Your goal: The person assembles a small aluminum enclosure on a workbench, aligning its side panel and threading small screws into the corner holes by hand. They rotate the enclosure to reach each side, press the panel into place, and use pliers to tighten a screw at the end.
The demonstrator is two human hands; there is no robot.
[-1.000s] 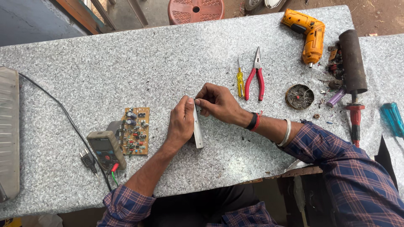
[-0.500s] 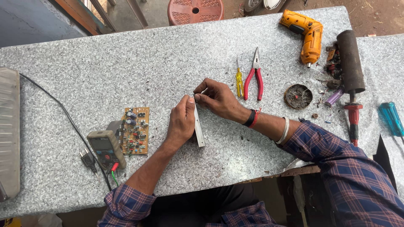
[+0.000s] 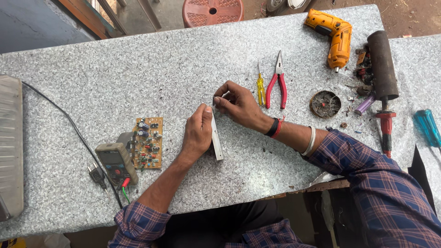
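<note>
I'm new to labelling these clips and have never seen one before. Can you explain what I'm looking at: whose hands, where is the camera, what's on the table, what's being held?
There is one view, from a camera worn on a person's head, looking down at their own two bare hands over a speckled grey table.

The left hand holds a slim white strip, one end resting on the table. The right hand pinches at the strip's top end.

Around them lie a circuit board, a multimeter, a yellow screwdriver, red-handled pliers, an orange power drill, a dark cylinder, and a small round dish of scraps.
</note>
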